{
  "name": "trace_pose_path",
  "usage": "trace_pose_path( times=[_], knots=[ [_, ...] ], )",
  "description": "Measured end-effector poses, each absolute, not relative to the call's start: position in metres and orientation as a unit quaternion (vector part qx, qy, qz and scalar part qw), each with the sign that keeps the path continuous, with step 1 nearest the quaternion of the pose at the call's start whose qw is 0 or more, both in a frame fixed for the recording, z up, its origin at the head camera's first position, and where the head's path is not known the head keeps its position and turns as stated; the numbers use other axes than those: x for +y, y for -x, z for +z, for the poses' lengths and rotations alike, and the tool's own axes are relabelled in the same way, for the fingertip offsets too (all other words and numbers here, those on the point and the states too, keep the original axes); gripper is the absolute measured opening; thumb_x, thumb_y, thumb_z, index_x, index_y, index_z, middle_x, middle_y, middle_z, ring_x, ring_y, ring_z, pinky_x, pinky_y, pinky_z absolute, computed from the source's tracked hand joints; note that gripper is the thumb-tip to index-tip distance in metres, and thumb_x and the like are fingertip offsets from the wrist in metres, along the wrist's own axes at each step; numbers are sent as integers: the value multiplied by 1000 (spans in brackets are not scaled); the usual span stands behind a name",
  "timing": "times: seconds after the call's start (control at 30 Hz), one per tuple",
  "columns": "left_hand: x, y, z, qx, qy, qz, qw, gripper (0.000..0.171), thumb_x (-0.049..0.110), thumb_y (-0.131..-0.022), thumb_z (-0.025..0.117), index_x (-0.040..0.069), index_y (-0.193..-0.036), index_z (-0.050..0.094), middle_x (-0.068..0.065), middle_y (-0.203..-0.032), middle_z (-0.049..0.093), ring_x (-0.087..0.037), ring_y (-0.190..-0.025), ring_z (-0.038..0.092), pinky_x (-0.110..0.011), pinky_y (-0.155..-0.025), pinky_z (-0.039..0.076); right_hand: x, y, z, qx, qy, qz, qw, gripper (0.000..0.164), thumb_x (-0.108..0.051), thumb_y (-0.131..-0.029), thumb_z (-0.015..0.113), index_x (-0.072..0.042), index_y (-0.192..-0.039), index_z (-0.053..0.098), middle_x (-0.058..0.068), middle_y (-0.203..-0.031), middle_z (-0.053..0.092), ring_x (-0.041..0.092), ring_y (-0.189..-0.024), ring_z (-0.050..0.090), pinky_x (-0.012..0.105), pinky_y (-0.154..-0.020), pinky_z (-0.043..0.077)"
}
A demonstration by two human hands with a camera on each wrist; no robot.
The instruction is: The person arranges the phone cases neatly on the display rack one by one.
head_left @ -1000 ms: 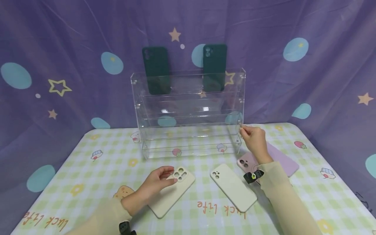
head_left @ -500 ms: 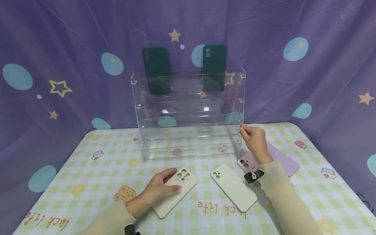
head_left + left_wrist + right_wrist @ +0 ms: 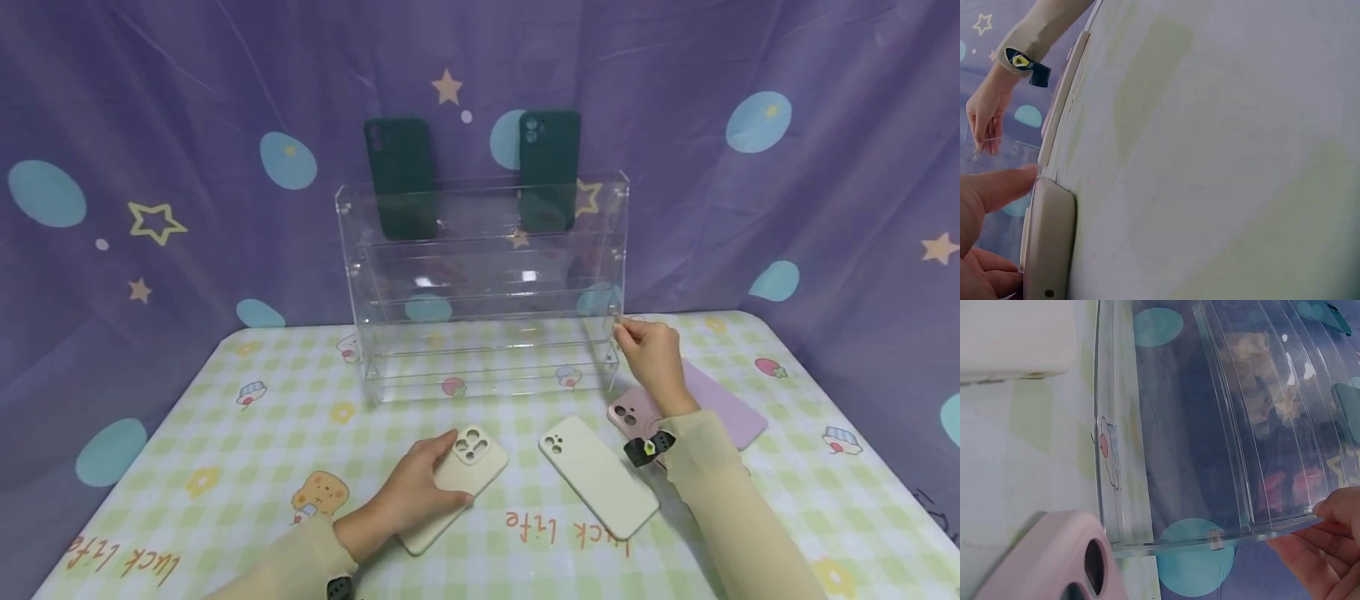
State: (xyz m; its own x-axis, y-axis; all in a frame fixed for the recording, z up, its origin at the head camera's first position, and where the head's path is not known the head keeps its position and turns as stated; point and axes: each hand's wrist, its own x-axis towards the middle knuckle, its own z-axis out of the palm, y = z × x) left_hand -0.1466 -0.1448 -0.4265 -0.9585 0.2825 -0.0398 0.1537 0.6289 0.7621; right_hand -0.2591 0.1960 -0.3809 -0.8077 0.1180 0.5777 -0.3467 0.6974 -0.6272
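A cream phone case (image 3: 465, 475) with a camera cutout lies face down on the table. My left hand (image 3: 416, 492) spans it, thumb at its near long edge and fingers at the far one. In the left wrist view, the thumb (image 3: 1007, 187) lies by a corner of the case (image 3: 1050, 244); its contact is hard to tell. With thumb and fingertips, my right hand (image 3: 651, 354) pinches the right side panel of a clear acrylic tiered rack (image 3: 487, 362). The right wrist view shows that hand (image 3: 1329, 544) at the panel's edge. Two dark green phone cases (image 3: 405, 179) stand in its top tier.
A second cream phone case (image 3: 600, 479) lies right of the left hand. Under the right forearm are a pink phone case (image 3: 628, 412) and a lilac one (image 3: 723, 408), both partly covered. Behind the checked tablecloth (image 3: 285, 417) hangs a purple patterned curtain (image 3: 187, 100).
My left hand has slid right along the cream case, its thumb shifting from the case's back to the near edge. The case has moved slightly right. My right hand keeps its pinch.
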Motion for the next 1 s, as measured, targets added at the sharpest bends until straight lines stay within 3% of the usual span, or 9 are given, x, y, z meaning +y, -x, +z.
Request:
trace_pose_path(
  times=[0.23,0.47,0.67,0.77,1.0],
  knots=[
    [-143,145,-425,904,-147,397,67,94,23,-62,87,-6,-138,40,-24,-134,46,-35,-118,47,-49,-100,40,196,259,-381,-872,-61,381,303,18,-6,-88,64,7,-99,70,20,-83,70,14,-55,55,14,-47,39],
    [-145,148,-427,909,-160,380,59,95,23,-61,87,-2,-140,39,-18,-142,41,-36,-127,41,-50,-105,35,196,259,-380,-871,-64,379,307,18,-5,-88,63,7,-99,70,20,-82,70,13,-52,52,16,-46,38],
    [-148,151,-423,909,-158,382,57,99,20,-62,87,1,-143,34,-15,-139,41,-35,-122,47,-49,-102,39,197,259,-379,-871,-60,379,308,18,-6,-89,63,7,-99,70,20,-81,70,11,-51,49,16,-44,37],
    [-153,155,-420,895,-143,415,83,90,15,-67,84,-2,-141,37,-15,-133,48,-31,-115,52,-45,-97,44,196,259,-380,-869,-67,383,307,18,-6,-89,63,7,-100,70,21,-82,70,11,-51,51,16,-44,38],
    [-174,170,-416,834,-101,508,192,47,9,-87,63,-9,-129,50,-15,-116,60,-20,-97,57,-28,-79,50,195,258,-382,-869,-67,383,305,19,-7,-89,63,7,-100,70,21,-83,70,12,-50,51,19,-45,38]
  ],
)
